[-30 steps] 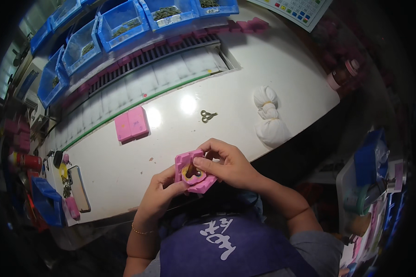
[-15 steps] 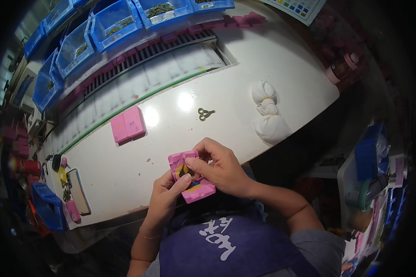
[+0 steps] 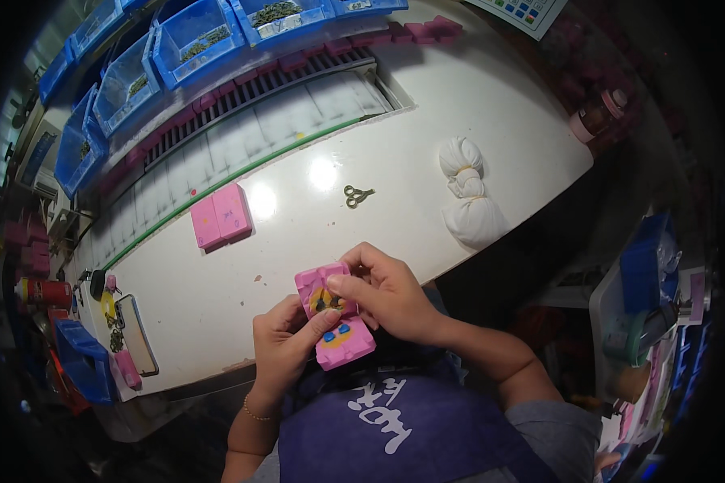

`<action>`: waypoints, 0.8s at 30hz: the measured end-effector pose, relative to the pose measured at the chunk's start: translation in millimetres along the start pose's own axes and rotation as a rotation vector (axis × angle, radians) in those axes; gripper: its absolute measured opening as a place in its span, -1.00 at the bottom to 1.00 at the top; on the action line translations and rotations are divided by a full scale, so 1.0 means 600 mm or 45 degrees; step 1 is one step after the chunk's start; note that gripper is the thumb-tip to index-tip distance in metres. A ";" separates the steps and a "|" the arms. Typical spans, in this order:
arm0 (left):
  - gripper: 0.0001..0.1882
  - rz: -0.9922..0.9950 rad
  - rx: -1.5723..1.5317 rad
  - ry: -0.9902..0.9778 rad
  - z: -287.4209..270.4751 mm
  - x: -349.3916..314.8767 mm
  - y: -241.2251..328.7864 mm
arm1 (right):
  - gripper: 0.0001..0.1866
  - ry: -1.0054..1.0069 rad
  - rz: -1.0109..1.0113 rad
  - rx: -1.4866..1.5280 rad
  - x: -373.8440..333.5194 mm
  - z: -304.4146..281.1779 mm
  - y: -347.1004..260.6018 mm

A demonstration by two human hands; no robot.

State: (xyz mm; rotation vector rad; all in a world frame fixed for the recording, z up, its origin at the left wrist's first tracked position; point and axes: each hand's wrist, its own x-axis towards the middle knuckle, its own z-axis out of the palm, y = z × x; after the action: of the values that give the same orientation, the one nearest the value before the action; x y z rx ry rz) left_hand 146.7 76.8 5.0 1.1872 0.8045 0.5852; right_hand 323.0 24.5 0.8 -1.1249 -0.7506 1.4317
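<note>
My left hand (image 3: pixel 286 342) and right hand (image 3: pixel 395 302) are clamping a pink two-part block (image 3: pixel 350 349) by the white table's (image 3: pixel 411 201) near edge; it's opening wider, now exposing two small blue lumps (image 3: pixel 345 329), so inner faces are showing.

From my remote seat I see a white worktable (image 3: pixel 411 149) filling the middle of the view, its edges bowed by the lens. Toward 10 and 11 o'clock, a long pale inset strip (image 3: pixel 242 133) runs through the tabletop, with a green edge (image 3: pixel 254 167) on its near side and a dark slatted rail (image 3: pixel 258 86) behind it. Two glare spots (image 3: pixel 323 174) gleam on the glossy surface between 10 and 11. At 10 o'clock I get a bright patch (image 3: pixel 52 36), possibly a window. A pale-rimmed storage unit (image 3: pixel 598 306) stands between 3 and 4; around 7, deep shadow (image 3: pixel 161 443) hides the detail.
</note>
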 end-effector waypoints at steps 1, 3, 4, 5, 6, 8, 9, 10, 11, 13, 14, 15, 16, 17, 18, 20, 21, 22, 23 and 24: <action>-0.71 0.026 0.027 0.008 0.000 0.000 -0.001 | -0.77 0.025 -0.062 -0.095 -0.003 0.002 -0.001; -0.72 0.050 0.053 0.014 0.000 -0.002 -0.003 | -0.75 -0.016 -0.071 -0.141 -0.008 -0.001 -0.013; -0.73 0.076 0.069 0.026 0.001 -0.004 -0.004 | -0.73 -0.060 -0.080 -0.187 -0.011 -0.005 -0.017; -0.73 0.101 0.086 0.042 0.001 -0.005 -0.006 | -0.73 -0.062 -0.080 -0.186 -0.012 -0.009 -0.017; -0.73 0.101 0.086 0.044 0.000 -0.005 -0.004 | -0.69 -0.131 -0.165 -0.208 -0.012 -0.013 -0.016; -0.74 0.044 0.014 0.064 0.000 -0.004 0.002 | -0.65 -0.200 -0.251 -0.232 -0.014 -0.023 -0.012; -0.74 0.046 0.013 0.063 0.001 -0.004 0.003 | -0.64 -0.229 -0.132 -0.182 -0.014 -0.032 -0.004; -0.75 0.042 -0.017 0.035 0.002 -0.004 0.004 | -0.62 -0.257 -0.012 -0.132 -0.014 -0.038 0.002; -0.75 0.038 -0.046 0.004 0.003 -0.003 0.004 | -0.62 -0.253 -0.013 -0.133 -0.013 -0.039 0.006; -0.75 0.053 0.003 -0.024 -0.002 -0.006 0.001 | -0.71 -0.205 -0.129 -0.243 -0.013 -0.039 0.013; -0.74 0.068 0.052 -0.045 -0.004 -0.009 -0.001 | -0.75 -0.184 -0.186 -0.297 -0.013 -0.037 0.015; -0.74 0.067 0.052 -0.044 -0.002 -0.010 -0.003 | -0.75 -0.184 -0.186 -0.297 -0.013 -0.035 0.015; -0.74 0.090 0.022 0.006 0.003 -0.010 -0.007 | -0.77 -0.176 -0.186 -0.283 -0.015 -0.032 0.014; -0.73 0.116 -0.007 0.058 0.005 -0.010 -0.008 | -0.79 -0.170 -0.190 -0.270 -0.015 -0.029 0.011; -0.73 0.118 -0.006 0.060 0.005 -0.012 -0.008 | -0.79 -0.172 -0.191 -0.270 -0.017 -0.026 0.004; -0.72 0.184 0.026 0.125 0.005 -0.014 -0.009 | -0.79 -0.193 -0.262 -0.430 -0.022 -0.020 -0.010; -0.72 0.184 0.026 0.127 0.007 -0.014 -0.008 | -0.79 -0.195 -0.263 -0.430 -0.023 -0.020 -0.013; -0.71 0.219 0.051 0.102 0.011 -0.015 -0.004 | -0.78 -0.203 -0.193 -0.389 -0.023 -0.021 -0.015; -0.71 0.254 0.075 0.073 0.014 -0.015 -0.002 | -0.77 -0.206 -0.124 -0.348 -0.025 -0.022 -0.017; -0.71 0.254 0.075 0.070 0.014 -0.016 -0.005 | -0.77 -0.203 -0.125 -0.348 -0.026 -0.022 -0.015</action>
State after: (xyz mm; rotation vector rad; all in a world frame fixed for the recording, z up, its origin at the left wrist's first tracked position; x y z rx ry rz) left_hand 147.7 64.1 5.9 1.3194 0.7587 0.7651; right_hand 337.5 9.1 7.8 -1.1709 -1.1268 1.3753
